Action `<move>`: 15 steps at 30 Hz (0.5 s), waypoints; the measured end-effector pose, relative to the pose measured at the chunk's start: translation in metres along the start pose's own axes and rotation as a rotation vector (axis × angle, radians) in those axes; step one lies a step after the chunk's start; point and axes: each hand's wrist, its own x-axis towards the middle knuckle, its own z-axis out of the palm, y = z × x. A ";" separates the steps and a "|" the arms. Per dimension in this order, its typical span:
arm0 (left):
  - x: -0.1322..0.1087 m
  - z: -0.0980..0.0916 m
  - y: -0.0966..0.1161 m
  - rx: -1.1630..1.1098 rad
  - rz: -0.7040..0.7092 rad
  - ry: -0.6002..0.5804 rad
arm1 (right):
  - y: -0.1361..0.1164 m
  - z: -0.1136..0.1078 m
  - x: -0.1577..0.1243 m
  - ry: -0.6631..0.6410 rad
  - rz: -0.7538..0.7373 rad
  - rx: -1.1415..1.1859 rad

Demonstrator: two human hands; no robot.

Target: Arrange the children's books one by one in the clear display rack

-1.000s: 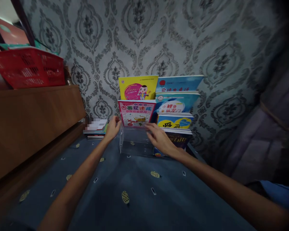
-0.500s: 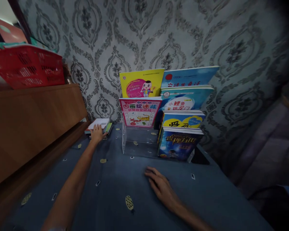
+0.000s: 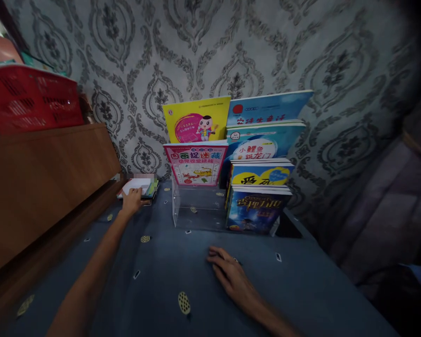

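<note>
At the far left, against the wall, a small stack of books (image 3: 149, 188) lies flat, a white-covered book (image 3: 135, 183) on top. My left hand (image 3: 131, 201) reaches over the near side of that pile, its fingers bent onto the white book; the underside of the grip is hidden. My right hand (image 3: 233, 278) rests low over the tablecloth with nothing in it, its fingers loosely bent and apart. Behind it stands a clear stepped book rack (image 3: 196, 217). Its left column holds a pink picture book (image 3: 199, 164) and a yellow book (image 3: 196, 119) behind.
The rack's right column carries a dark blue book (image 3: 257, 210), a yellow-and-blue book (image 3: 263, 173), a teal book (image 3: 266, 142) and a blue book (image 3: 273, 105). A wooden cabinet (image 3: 49, 187) with a red basket (image 3: 35, 98) borders the left. A patterned tablecloth (image 3: 161, 290) covers the table.
The view has shifted slightly, so the rack appears a little further left. My left hand's fingers look more bent on the white book. My right hand stays over the cloth.
</note>
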 end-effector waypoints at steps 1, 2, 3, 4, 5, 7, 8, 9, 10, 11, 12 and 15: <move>-0.003 -0.003 -0.001 0.012 0.007 0.006 | 0.000 0.000 0.000 -0.005 0.004 0.001; -0.005 -0.005 -0.002 0.024 0.010 0.010 | -0.001 -0.001 0.000 -0.009 0.007 0.002; -0.005 -0.007 -0.002 0.034 0.010 0.012 | -0.002 -0.001 0.001 -0.012 0.010 0.001; -0.005 -0.008 -0.002 0.044 0.007 0.012 | -0.002 -0.001 0.001 -0.013 0.014 0.000; -0.004 -0.009 -0.002 0.051 0.003 0.009 | -0.003 -0.001 0.002 -0.015 0.016 -0.001; -0.002 -0.010 0.000 0.059 -0.003 -0.007 | -0.004 -0.002 0.003 -0.019 0.017 0.002; -0.001 -0.011 0.002 0.061 -0.005 -0.019 | -0.005 -0.002 0.004 -0.025 0.016 0.005; -0.002 -0.011 0.003 0.063 -0.005 -0.031 | -0.006 -0.002 0.004 -0.031 0.015 0.008; -0.003 -0.012 0.004 0.065 -0.003 -0.044 | -0.006 -0.002 0.005 -0.038 0.014 0.010; -0.005 -0.013 0.006 0.069 0.000 -0.055 | -0.006 -0.002 0.005 -0.044 0.015 0.010; -0.007 -0.015 0.007 0.075 0.004 -0.064 | -0.006 -0.002 0.005 -0.047 0.016 0.008; -0.021 -0.021 0.010 0.102 0.023 -0.085 | -0.004 -0.002 0.005 -0.049 0.014 0.002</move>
